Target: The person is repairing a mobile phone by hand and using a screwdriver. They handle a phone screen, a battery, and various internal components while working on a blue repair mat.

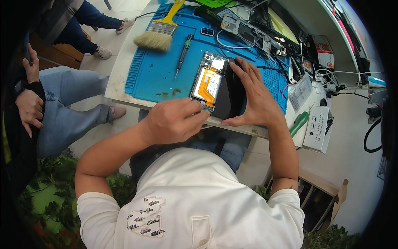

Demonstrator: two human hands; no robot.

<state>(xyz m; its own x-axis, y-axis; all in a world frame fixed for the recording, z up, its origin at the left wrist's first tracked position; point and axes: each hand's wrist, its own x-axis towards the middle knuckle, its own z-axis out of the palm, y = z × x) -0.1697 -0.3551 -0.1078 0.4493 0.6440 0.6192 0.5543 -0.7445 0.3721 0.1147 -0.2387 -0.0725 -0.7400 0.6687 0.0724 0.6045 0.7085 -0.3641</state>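
Note:
An opened smartphone (207,81) lies near the front edge of the blue work mat, its circuit board, battery and orange flex cable exposed. Alongside it on the right is a glossy black phone screen (229,96). My right hand (259,93) spans that screen, fingers at its top and thumb at its lower end. At the phone's bottom end, my left hand (178,120) has thumb and fingers pinched together; whatever is between them is hidden. A screwdriver (183,56) rests left of the phone, and a wide bristle brush (159,33) lies beyond it.
The blue mat (143,79) covers much of the white table. A small camera cover (207,31), phone parts and tangled cables lie toward the back right. A green-handled tool (299,123) and a white box (317,128) are at the right. Another person's hand (30,108) is at the left.

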